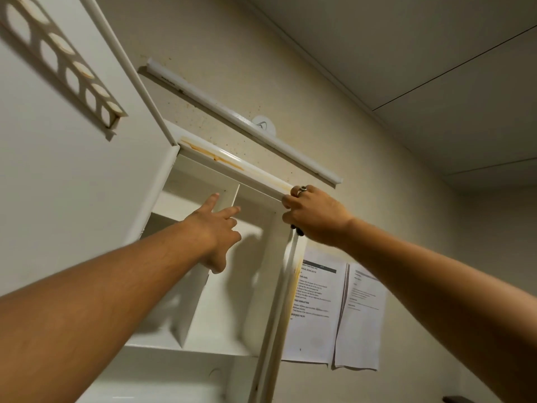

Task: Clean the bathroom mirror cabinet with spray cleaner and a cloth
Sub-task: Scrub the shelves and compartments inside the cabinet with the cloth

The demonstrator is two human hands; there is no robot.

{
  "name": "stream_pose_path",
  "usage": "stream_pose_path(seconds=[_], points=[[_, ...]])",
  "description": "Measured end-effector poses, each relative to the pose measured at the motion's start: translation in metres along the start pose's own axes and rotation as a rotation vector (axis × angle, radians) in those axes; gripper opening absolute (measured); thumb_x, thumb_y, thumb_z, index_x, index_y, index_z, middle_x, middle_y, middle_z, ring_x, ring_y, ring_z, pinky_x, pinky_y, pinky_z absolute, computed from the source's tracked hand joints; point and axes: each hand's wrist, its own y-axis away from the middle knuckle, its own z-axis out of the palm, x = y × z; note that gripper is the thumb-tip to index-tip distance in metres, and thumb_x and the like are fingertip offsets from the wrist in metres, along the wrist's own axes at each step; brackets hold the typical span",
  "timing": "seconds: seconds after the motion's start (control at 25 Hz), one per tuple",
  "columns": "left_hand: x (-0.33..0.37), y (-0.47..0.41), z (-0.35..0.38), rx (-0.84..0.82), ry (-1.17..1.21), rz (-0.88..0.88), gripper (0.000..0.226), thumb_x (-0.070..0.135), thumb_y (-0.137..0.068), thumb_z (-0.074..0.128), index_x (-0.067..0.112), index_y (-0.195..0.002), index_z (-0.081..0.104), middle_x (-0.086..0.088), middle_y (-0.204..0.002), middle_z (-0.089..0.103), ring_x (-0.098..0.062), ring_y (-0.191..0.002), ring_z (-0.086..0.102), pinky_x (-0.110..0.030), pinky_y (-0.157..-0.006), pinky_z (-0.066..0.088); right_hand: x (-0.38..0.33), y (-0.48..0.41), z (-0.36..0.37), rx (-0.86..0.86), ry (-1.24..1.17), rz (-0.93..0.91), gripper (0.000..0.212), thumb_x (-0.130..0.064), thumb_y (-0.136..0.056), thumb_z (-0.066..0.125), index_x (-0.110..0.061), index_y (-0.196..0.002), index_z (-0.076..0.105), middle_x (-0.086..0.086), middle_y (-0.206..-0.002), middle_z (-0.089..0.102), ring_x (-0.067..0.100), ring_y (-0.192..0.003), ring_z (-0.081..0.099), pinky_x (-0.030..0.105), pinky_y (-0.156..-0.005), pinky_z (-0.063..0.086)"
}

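Observation:
The white mirror cabinet (250,178) hangs open above me, its bare shelves and upright divider in view. Its door (72,175) swings out to the left and carries a rack with round holes. A yellow-brown stain runs along the cabinet's top edge. My left hand (216,228) reaches into the upper compartment with fingers stretched out and holds nothing. My right hand (311,213), with a ring on one finger, grips the cabinet's top right corner. No spray bottle or cloth is in view.
A long white light bar (232,117) is fixed to the wall above the cabinet, with a round hook (263,126) behind it. Two printed sheets (334,309) hang on the wall right of the cabinet. The ceiling is close overhead.

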Motion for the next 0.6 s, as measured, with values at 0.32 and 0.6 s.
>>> stream_pose_path(seconds=[0.32,0.6], points=[[0.003,-0.005,0.01,0.023,0.023,-0.001,0.074,0.045,-0.089,0.058,0.03,-0.157,0.033,-0.004,-0.17,0.019,-0.023,-0.156,-0.024,-0.065,-0.121,-0.011,-0.025,0.003,0.015,-0.118,-0.136,0.045,0.013,-0.025,-0.095,0.064,-0.02,-0.106,0.063,-0.002,-0.091,0.067,0.02,-0.095,0.058,0.037,-0.09,0.049],[0.006,-0.004,0.012,0.043,0.038,-0.007,0.074,0.045,-0.088,0.058,0.029,-0.157,0.035,-0.004,-0.168,0.024,-0.023,-0.156,-0.023,-0.066,-0.121,-0.011,0.002,-0.022,0.016,-0.027,0.028,0.076,0.017,-0.034,-0.096,0.066,-0.02,-0.104,0.068,-0.001,-0.097,0.066,0.022,-0.09,0.059,0.039,-0.083,0.05]])
